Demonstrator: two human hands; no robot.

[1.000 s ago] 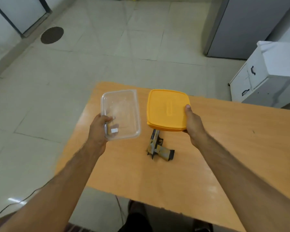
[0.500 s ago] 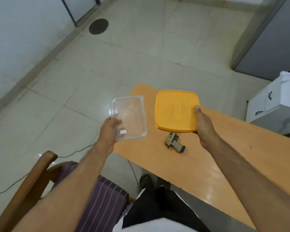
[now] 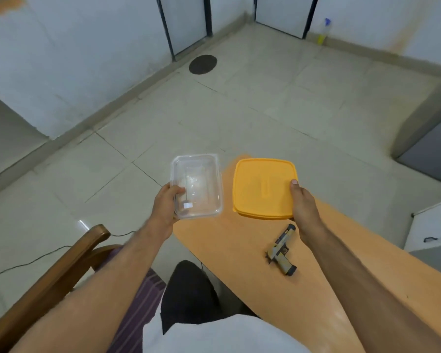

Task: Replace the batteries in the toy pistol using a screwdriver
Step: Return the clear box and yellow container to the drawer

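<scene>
The toy pistol (image 3: 281, 248), tan and black, lies flat on the orange wooden table (image 3: 239, 250), just below my right hand. My left hand (image 3: 167, 206) grips the near edge of a clear plastic container (image 3: 197, 186), held in the air beyond the table's left end. My right hand (image 3: 303, 202) pinches the right edge of the yellow lid (image 3: 262, 188), thumb on top, held above the table. No screwdriver or batteries show in view.
A wooden chair (image 3: 61, 271) with a striped purple cushion (image 3: 138, 301) stands at the lower left, a black cable on the tiled floor beside it. A white cabinet (image 3: 433, 225) stands right of the table, a grey one behind it.
The view has swung left, so the table now sits at the right and the chair shows. Both hands keep the same hold on the container and the lid. The pistol lies where it was.
</scene>
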